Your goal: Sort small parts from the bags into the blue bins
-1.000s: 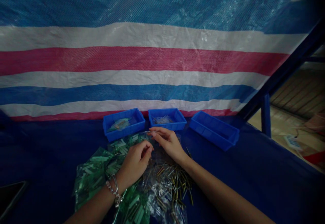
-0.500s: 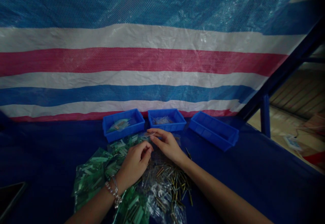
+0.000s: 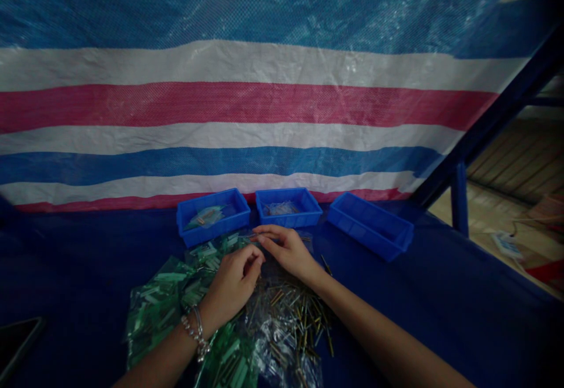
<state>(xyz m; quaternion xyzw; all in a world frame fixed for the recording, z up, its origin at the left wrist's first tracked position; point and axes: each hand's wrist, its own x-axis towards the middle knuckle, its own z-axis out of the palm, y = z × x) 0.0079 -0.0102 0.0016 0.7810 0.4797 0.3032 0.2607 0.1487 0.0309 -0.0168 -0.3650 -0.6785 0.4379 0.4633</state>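
A woven plastic tarpaulin striped blue, white and red [image 3: 247,106] hangs as a backdrop behind a worktop covered in dark blue cloth [image 3: 440,306]; a dark blue metal frame post [image 3: 458,200] stands at the right, with a wooden floor beyond it.

In the head view, three shallow blue plastic bins stand in a row against the tarpaulin, within easy reach of both hands. The left blue bin [image 3: 183,223] holds a few small clear packets, the middle blue bin [image 3: 308,206] holds something clear and crumpled, and the right blue bin [image 3: 392,244], set at an angle, shows nothing inside from here. In front of them lies a spread of small green-tinted plastic packets [image 3: 158,300], and beside it a loose heap of thin brass-coloured metal pins [image 3: 299,311] mixed with clear plastic bags [image 3: 277,347], all just under the wrists, probably so either hand can pick from it.

The left hand [image 3: 231,285], with a beaded bracelet [image 3: 196,332] on its wrist, is curled, its fingers [image 3: 253,259] drawn in toward the thumb; what they pinch, if anything, is too small to tell. The right hand [image 3: 288,250] rests over the far edge of the heap, fingers closed on a small thin piece [image 3: 258,234] pointing left, just in front of the middle bin. The two hands almost touch. A dark flat object [image 3: 17,341] lies at the lower left edge.
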